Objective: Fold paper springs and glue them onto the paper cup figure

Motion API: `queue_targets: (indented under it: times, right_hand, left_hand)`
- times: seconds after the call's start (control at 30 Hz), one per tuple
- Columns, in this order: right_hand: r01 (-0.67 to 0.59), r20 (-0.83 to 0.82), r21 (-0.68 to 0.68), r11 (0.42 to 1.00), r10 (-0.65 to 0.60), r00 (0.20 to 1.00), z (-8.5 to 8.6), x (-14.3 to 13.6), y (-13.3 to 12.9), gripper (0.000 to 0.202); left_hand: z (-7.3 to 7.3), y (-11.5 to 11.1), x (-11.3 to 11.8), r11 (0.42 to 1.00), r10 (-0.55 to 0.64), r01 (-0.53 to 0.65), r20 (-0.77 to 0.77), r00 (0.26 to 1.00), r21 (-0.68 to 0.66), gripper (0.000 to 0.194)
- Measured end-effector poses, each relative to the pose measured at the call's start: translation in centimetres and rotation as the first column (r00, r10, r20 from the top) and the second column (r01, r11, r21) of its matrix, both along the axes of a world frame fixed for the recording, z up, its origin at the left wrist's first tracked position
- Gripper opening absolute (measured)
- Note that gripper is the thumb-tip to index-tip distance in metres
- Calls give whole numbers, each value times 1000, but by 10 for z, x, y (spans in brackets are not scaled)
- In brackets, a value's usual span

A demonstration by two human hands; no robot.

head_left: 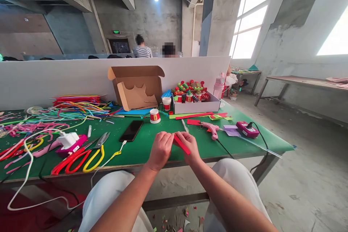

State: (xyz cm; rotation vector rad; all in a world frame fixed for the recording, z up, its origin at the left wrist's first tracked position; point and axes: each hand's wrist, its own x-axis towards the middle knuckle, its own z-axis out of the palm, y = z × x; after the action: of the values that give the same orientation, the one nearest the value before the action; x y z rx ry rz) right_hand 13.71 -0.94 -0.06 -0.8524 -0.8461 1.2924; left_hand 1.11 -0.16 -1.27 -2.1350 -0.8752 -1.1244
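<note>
Above the front edge of the green table, a narrow red paper strip (182,145) is pinched between my two hands. My left hand (161,148) is closed with its fingertips at the strip's upper end. My right hand (189,145) grips the strip too, and the lower end slants out across it. Just beyond my hands lie a pink glue gun (211,129), a flat red paper piece (193,122) and a pen-like clear tool (185,125). A red and white paper cup (155,116) stands upside down with green coiled strips at its sides.
A black phone (131,131) and scissors (100,152) lie to the left, near pipe cleaners (78,107). Behind are an open cardboard box (140,88) and a white box (197,107) of paper-cup figures. A purple power socket (247,129) sits right. Cables cross the table; people are beyond the white partition (54,78).
</note>
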Motion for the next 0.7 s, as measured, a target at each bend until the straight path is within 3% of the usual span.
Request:
queue_targets:
  times: [0.2, 0.4, 0.53, 0.7]
  right_hand:
    - [-91, -67, -55, 994, 87, 994, 11, 8, 1, 36]
    - [-215, -78, -12, 976, 214, 974, 3, 13, 4, 33]
    - [-147, -111, -37, 988, 142, 984, -3, 13, 11, 32]
    - [65, -220, -29, 997, -69, 973, 0, 18, 19, 29]
  left_hand:
    - [6, -2, 1, 997, 49, -45, -59, 997, 69, 20]
    - [11, -1, -3, 995, 49, -43, -59, 997, 88, 19]
    - [13, -2, -6, 998, 19, -18, -13, 1000, 54, 22]
    - [18, -10, -11, 995, -76, 68, 117, 990, 72, 28]
